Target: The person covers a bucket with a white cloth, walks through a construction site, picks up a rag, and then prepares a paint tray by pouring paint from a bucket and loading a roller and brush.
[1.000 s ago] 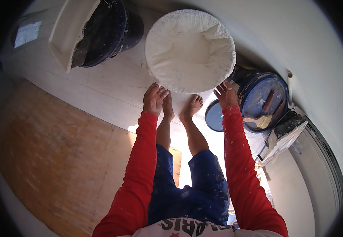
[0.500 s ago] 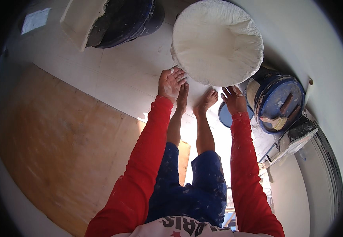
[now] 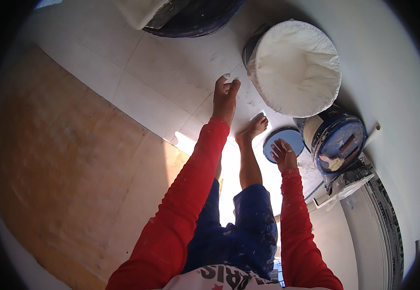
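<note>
A round tub lined with a white, wrinkled sheet (image 3: 292, 67) stands ahead of me to the right, with white material in its hollow. My left hand (image 3: 225, 100) hangs in the air to the left of this tub, not touching it. Its thumb and a finger are apart and loosely bent, with white on their tips; nothing shows between them. Below the tub, my right hand (image 3: 285, 155) is held over a blue round lid (image 3: 282, 140) on the floor. Its fingers are spread, and it holds nothing.
A blue bucket (image 3: 338, 142) with tools on its top sits beside the wall at right. At the upper left is another dark tub (image 3: 195, 21) with a pale slab over it. A brown board (image 3: 74, 169) covers the floor at left. My bare foot (image 3: 253, 128) stands near the lid.
Both hands have come away from the rim of the white-lined tub. The right hand has dropped lower, over the lid. The tub now appears further right in the view.
</note>
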{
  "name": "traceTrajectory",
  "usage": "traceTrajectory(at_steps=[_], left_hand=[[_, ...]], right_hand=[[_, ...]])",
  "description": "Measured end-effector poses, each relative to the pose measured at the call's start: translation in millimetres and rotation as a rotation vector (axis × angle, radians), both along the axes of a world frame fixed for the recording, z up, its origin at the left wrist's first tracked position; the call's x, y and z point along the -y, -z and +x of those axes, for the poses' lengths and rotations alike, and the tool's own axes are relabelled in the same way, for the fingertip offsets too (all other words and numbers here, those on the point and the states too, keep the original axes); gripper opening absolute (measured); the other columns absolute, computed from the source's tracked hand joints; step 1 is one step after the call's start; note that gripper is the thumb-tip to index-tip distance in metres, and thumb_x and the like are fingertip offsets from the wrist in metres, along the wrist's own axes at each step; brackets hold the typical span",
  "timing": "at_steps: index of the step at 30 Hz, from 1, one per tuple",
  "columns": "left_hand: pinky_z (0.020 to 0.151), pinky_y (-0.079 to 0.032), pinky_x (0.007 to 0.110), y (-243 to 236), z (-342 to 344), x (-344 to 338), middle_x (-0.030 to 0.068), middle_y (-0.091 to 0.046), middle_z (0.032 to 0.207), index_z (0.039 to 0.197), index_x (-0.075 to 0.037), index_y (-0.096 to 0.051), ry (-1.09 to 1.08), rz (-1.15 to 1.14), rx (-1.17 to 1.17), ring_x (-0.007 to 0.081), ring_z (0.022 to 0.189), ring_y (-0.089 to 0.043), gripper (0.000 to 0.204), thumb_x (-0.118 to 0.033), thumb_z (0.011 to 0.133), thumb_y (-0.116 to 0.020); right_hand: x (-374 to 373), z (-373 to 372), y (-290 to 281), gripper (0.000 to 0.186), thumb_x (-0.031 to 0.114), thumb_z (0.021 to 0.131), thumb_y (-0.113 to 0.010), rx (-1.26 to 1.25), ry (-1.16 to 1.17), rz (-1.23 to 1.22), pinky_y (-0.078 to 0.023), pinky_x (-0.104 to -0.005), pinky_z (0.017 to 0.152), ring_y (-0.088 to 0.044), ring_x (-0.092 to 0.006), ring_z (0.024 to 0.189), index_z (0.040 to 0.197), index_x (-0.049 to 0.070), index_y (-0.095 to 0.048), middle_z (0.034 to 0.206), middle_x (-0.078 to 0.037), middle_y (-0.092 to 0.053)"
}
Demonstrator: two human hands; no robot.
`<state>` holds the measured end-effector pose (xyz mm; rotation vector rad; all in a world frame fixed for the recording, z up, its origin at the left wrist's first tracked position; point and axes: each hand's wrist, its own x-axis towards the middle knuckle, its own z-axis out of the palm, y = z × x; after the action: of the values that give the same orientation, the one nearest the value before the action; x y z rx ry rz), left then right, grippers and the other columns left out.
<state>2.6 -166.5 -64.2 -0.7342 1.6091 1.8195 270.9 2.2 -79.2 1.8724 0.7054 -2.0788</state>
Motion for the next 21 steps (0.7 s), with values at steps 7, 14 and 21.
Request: traceTrajectory(at_steps=[7,14,21], left_hand=[[0.094,-0.042,0.042,-7.4,1.6,-32.7,0.0225,-0.045,0.122,0.139,0.002,-0.025,0.377,-0.552,-0.52,0.0329,0.11,-0.048,0.092,-0.03,0.073,-0.08],[0.1,-0.038,0.046,-2.4,11.8,-16.7,0.0252,-0.037,0.13,0.137,0.005,-0.026,0.607,-0.868,-0.971,0.0399,0.119,-0.041,0.093,-0.022,0.069,-0.082],[0.107,-0.034,0.047,-29.3,72.4,91.5,0.0255,-0.034,0.138,0.142,0.004,-0.022,1.23,-0.995,-0.89,0.0402,0.128,-0.037,0.082,-0.023,0.082,-0.071]], right_hand=[[44.2,-12.3,-16.9,0.036,0.022,0.094,-0.05,-0.034,0.035,-0.012,-0.048,-0.0392,0.086,-0.059,-0.0248,0.104,0.124,0.002,-0.05,0.118,-0.009,-0.057],[54.7,30.8,-32.2,0.027,0.023,0.096,-0.052,-0.007,0.121,0.039,-0.052,-0.033,0.075,-0.063,-0.02,0.096,0.117,0.005,-0.055,0.109,-0.006,-0.061],[61.1,162.3,-33.8,0.025,0.027,0.094,-0.058,0.028,0.508,0.154,-0.051,-0.0277,0.065,-0.063,-0.0138,0.084,0.11,0.009,-0.059,0.095,0.0,-0.06]])
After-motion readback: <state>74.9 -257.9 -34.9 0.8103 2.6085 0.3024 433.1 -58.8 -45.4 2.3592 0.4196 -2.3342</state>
